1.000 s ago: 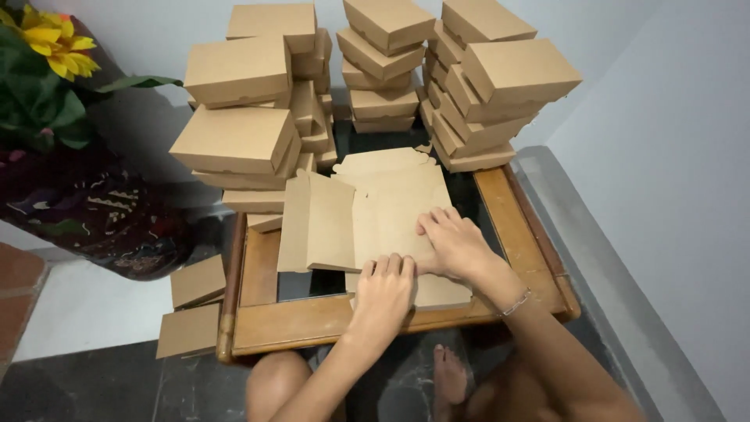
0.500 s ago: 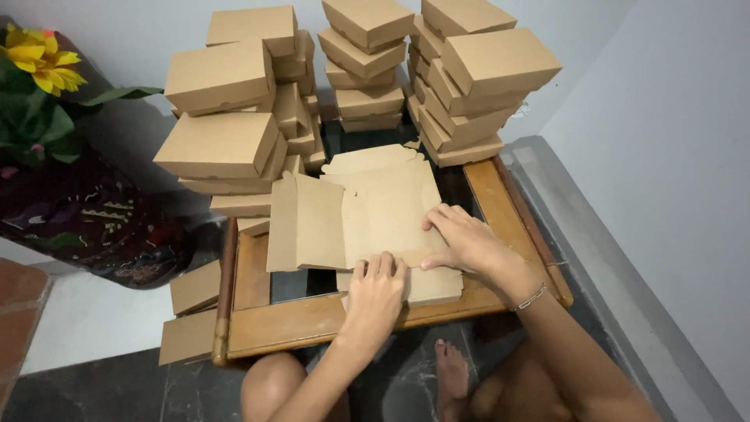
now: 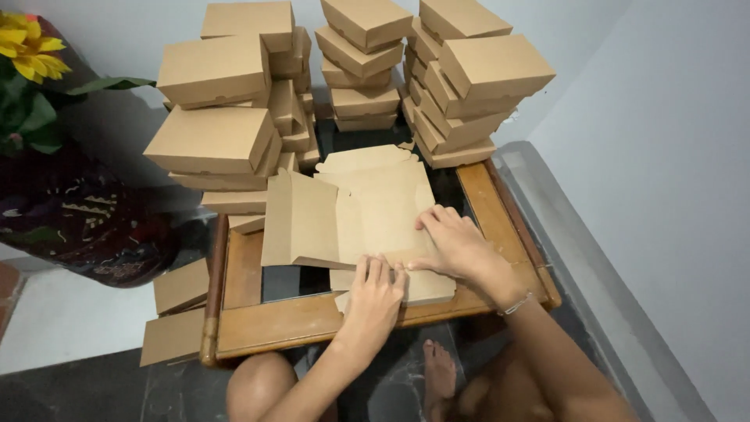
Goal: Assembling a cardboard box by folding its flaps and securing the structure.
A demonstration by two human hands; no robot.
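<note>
head view: both hands' fingers (image 3: pixel 375 270) lie flat, pressing the unfolded cardboard box blank (image 3: pixel 367 215) onto the counter (image 3: pixel 281 324), grasping nothing.

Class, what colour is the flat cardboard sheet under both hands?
Plain light brown, seen best in the head view: flat cardboard sheet.

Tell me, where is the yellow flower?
In the head view the yellow flower is in the top left corner, above the dark patterned pot, left of the stacked cardboard boxes.

One head-worn view looks steeply down, close over the wooden table (image 3: pixel 258 324), probably facing a wall corner.
</note>
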